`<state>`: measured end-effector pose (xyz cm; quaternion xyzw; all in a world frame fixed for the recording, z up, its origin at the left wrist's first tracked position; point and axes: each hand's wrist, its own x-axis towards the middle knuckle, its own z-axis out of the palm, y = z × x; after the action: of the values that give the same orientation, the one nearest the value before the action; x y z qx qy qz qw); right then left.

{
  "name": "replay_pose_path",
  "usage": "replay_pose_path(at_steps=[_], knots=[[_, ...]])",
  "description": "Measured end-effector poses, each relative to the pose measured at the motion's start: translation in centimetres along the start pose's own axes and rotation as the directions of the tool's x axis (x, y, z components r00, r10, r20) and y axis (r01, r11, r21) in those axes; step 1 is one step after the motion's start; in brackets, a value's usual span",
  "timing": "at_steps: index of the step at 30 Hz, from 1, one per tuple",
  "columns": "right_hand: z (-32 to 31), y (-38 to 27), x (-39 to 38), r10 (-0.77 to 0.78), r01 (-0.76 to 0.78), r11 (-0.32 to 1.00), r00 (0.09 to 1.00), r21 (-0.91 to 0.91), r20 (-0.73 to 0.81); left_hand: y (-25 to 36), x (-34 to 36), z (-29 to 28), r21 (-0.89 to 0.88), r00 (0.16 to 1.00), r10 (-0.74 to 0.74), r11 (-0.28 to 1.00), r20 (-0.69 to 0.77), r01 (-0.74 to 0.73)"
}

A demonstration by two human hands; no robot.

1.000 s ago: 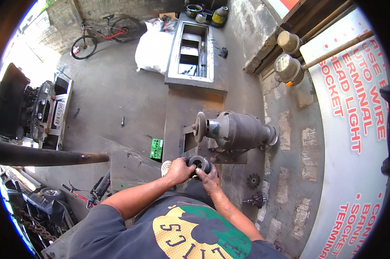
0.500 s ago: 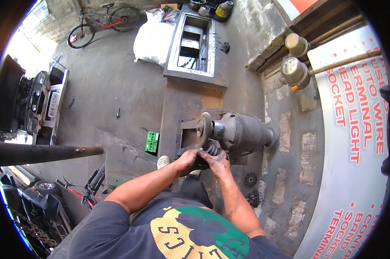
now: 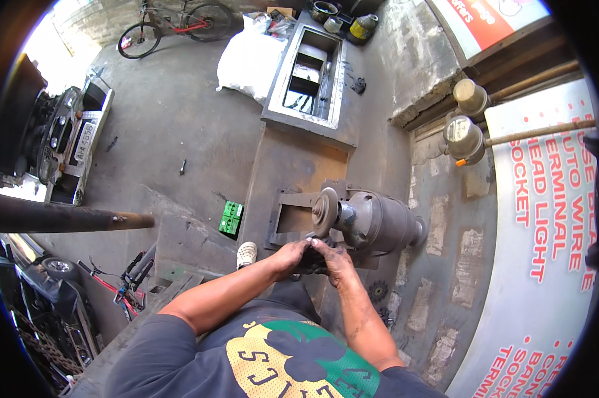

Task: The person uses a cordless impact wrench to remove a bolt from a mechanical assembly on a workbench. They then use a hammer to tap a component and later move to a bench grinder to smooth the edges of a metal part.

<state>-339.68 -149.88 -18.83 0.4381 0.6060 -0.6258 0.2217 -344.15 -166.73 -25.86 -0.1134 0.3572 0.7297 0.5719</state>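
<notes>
Both my hands grip a dark, grimy metal part (image 3: 311, 260), mostly hidden by the fingers, so its kind cannot be told. My left hand (image 3: 289, 258) closes round its left side, and my right hand (image 3: 338, 264) holds the right. The two thumbs nearly meet on top of the part. Just beyond the fingers is the round wheel (image 3: 324, 211) of a bench grinder, fixed to the shaft of a grey motor (image 3: 382, 217). From here I cannot tell whether the part touches the wheel. Blackish dirt covers my fingers.
A metal frame (image 3: 277, 213) supports the grinder. Left of it a green battery (image 3: 231, 218) sits on the floor. Ahead stands a metal-rimmed basin (image 3: 334, 113). A thick pole (image 3: 67, 213) juts in from the left. Toothed parts (image 3: 378, 290) lie beside the wall at right.
The ridged side of the part, visible before near my right hand, is now out of sight. My hands stay close below the wheel. The whole view has shifted slightly.
</notes>
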Motion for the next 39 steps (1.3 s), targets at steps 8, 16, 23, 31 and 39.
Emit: replay_pose_path(at_steps=[8,16,23,31,39], knots=[[-0.2,0.4,-4.7,-0.105,0.044,0.962,0.971,0.269,0.216,3.1,-4.1,0.6,0.292,1.0,0.016,0.956,-0.001,-0.015],[1.7,-0.8,-0.7,-0.086,0.063,0.987,0.984,-0.145,-0.153,0.5,1.7,-0.5,0.109,0.997,-0.061,0.992,-0.037,0.065],[1.3,-0.1,0.7,-0.037,0.023,0.992,0.993,-0.121,-0.115,1.3,0.4,0.4,0.003,0.992,-0.1,0.995,-0.074,0.1],[-1.2,2.2,-4.1,-0.117,0.09,0.958,0.99,0.272,0.083,1.4,-1.4,0.6,0.202,0.986,-0.156,0.969,0.058,0.142],[0.9,-0.7,-0.8,-0.057,0.069,0.991,0.994,0.118,-0.096,1.3,0.4,0.7,-0.207,0.992,-0.122,0.971,0.017,0.123]])
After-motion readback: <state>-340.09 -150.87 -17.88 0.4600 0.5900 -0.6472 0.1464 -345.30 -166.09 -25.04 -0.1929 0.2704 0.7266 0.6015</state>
